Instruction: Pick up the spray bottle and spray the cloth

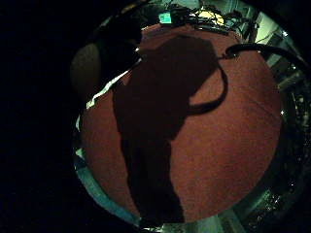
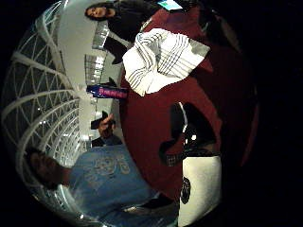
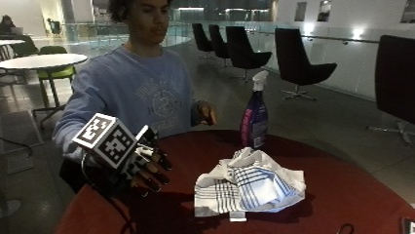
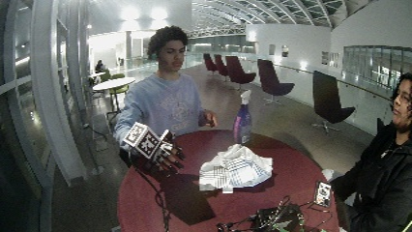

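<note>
Gloved hand over the red table, bottle and cloth untouched.

The right hand (image 3: 144, 168) hovers above the table (image 3: 344, 195) with fingers relaxed and spread, grasping nothing. The spray bottle (image 3: 254, 113) stands upright at the table's far edge, at about two o'clock from the hand and well apart from it. The crumpled striped cloth (image 3: 250, 185) lies near the hand at three o'clock, just in front of the bottle.

Outside views face the person across the red table (image 3: 350, 195), wide one farther back, palm views look down onto it
</note>
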The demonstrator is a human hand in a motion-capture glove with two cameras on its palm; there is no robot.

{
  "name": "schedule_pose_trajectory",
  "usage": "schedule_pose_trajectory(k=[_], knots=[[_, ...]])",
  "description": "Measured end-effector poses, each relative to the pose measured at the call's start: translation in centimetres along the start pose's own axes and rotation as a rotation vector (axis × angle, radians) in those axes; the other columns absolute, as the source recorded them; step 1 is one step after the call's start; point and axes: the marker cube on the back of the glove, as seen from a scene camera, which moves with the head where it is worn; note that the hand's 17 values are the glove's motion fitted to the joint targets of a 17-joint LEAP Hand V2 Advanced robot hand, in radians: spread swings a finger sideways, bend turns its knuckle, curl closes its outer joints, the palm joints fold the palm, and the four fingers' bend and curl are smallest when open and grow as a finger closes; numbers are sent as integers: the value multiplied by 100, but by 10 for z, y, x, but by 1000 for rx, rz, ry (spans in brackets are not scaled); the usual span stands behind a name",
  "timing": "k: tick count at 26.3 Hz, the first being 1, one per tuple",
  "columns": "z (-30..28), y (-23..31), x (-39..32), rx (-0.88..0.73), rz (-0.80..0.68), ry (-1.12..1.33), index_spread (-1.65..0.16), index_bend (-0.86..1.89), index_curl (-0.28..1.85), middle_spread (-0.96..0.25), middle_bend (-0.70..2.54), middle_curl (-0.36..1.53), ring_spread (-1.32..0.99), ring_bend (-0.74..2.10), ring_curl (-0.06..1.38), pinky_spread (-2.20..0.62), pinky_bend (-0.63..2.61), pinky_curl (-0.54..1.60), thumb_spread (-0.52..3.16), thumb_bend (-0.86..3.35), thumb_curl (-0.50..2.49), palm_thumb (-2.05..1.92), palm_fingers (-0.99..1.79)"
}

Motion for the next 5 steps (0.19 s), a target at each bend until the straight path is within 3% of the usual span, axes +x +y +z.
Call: schedule_pose_trajectory(k=[5], knots=[[-2, -2, 1, 13, -2, -5, -32, 18, 32, -2, 21, 40, 8, 19, 29, 24, 23, 32, 112, -2, 45, 80, 63]])
